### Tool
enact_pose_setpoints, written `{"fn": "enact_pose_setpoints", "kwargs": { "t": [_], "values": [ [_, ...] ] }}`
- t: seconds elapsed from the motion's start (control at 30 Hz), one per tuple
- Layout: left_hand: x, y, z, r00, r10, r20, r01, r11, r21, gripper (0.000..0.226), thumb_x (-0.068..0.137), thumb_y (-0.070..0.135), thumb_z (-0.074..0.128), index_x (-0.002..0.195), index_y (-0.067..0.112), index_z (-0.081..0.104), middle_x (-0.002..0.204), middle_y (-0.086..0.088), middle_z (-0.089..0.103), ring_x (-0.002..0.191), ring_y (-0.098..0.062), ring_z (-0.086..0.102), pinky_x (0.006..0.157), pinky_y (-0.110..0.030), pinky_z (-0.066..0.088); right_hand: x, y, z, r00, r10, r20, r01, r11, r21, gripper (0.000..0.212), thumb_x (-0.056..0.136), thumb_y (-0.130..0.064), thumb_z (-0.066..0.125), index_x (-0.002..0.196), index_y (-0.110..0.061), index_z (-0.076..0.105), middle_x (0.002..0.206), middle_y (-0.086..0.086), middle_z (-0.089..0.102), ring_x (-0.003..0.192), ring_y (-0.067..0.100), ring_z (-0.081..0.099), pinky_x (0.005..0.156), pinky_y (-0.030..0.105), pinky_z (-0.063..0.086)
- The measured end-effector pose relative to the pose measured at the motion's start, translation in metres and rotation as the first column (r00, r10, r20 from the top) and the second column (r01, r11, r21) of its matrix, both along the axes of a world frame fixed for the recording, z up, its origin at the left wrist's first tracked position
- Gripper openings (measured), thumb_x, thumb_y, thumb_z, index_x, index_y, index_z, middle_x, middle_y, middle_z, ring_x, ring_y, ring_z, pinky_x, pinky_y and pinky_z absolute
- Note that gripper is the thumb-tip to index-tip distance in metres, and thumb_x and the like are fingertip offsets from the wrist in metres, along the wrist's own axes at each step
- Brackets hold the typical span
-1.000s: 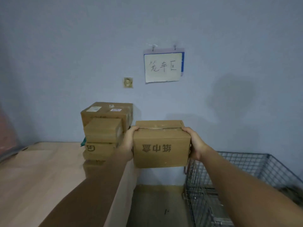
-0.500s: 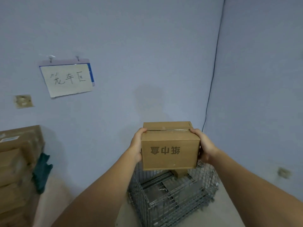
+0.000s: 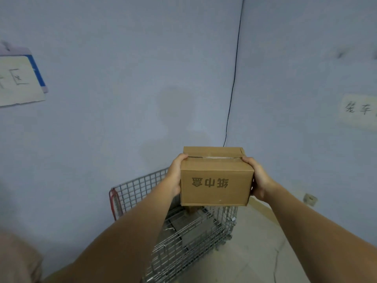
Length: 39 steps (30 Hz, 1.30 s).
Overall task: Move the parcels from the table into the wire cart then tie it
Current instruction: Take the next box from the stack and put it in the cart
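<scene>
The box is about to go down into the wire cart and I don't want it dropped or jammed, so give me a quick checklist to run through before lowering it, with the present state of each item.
1. Both hands on the box: ok. The left hand and right hand press on opposite sides.
2. Box level: ok, its top edge sits about horizontal.
3. Top flaps closed: ok, they are taped shut.
4. Box over the wire cart: ok, the cart's open top lies below and just behind it.
5. Room inside the cart: cannot tell. The box hides part of the interior, and something brown shows under it.
6. Cart steady against rolling: cannot tell, its base is not clearly visible.
</scene>
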<state>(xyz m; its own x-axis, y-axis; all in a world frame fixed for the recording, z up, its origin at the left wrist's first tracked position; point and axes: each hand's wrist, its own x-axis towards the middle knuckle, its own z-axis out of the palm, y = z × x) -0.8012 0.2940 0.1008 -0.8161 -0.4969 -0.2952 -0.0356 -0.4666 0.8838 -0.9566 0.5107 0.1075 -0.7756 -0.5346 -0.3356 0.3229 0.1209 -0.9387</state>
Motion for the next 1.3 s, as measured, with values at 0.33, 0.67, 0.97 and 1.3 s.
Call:
{"fn": "enact_pose_setpoints", "kwargs": {
  "t": [0.33, 0.67, 0.97, 1.3],
  "values": [
    [-0.133, -0.066, -0.027, 0.998, 0.054, 0.023, -0.055, 0.998, 0.033, 0.058, 0.078, 0.057, 0.067, 0.121, 0.018, 0.068, 0.101, -0.012, 0.072, 0.089, -0.03, 0.068, 0.079, -0.041, 0.055, -0.13, -0.064, -0.022, 1.0, 0.02, -0.005, -0.02, 1.0, -0.002, 0.044, 0.085, -0.066, 0.061, 0.109, -0.029, 0.067, 0.106, 0.007, 0.068, 0.101, 0.029, 0.065, 0.079, 0.047, 0.054],
    [-0.263, -0.119, -0.048, 0.982, 0.175, 0.072, -0.175, 0.984, 0.005, 0.04, 0.079, 0.053, 0.067, 0.103, 0.022, 0.064, 0.092, -0.009, 0.066, 0.079, -0.027, 0.064, 0.063, -0.035, 0.055, -0.276, -0.132, -0.042, 0.993, 0.109, 0.042, -0.11, 0.994, 0.017, 0.041, 0.087, -0.064, 0.06, 0.114, -0.033, 0.065, 0.115, 0.009, 0.066, 0.108, 0.031, 0.062, 0.083, 0.05, 0.054],
    [-0.335, -0.173, -0.083, 0.941, 0.324, 0.098, -0.328, 0.945, 0.022, 0.036, 0.081, 0.06, 0.062, 0.088, 0.027, 0.074, 0.082, -0.007, 0.076, 0.065, -0.022, 0.073, 0.055, -0.033, 0.057, -0.396, -0.237, -0.073, 0.962, 0.239, 0.13, -0.253, 0.962, 0.1, 0.056, 0.069, -0.067, 0.072, 0.11, -0.029, 0.064, 0.114, 0.01, 0.067, 0.103, 0.031, 0.065, 0.07, 0.042, 0.061],
    [-0.363, -0.295, -0.152, 0.899, 0.382, 0.215, -0.4, 0.915, 0.047, 0.043, 0.086, 0.057, 0.061, 0.109, 0.023, 0.07, 0.098, -0.01, 0.075, 0.082, -0.026, 0.073, 0.072, -0.039, 0.059, -0.47, -0.378, -0.138, 0.827, 0.529, 0.19, -0.562, 0.777, 0.282, 0.068, 0.079, -0.071, 0.068, 0.124, -0.021, 0.057, 0.123, 0.014, 0.06, 0.11, 0.039, 0.065, 0.084, 0.051, 0.061]
  ]
}}
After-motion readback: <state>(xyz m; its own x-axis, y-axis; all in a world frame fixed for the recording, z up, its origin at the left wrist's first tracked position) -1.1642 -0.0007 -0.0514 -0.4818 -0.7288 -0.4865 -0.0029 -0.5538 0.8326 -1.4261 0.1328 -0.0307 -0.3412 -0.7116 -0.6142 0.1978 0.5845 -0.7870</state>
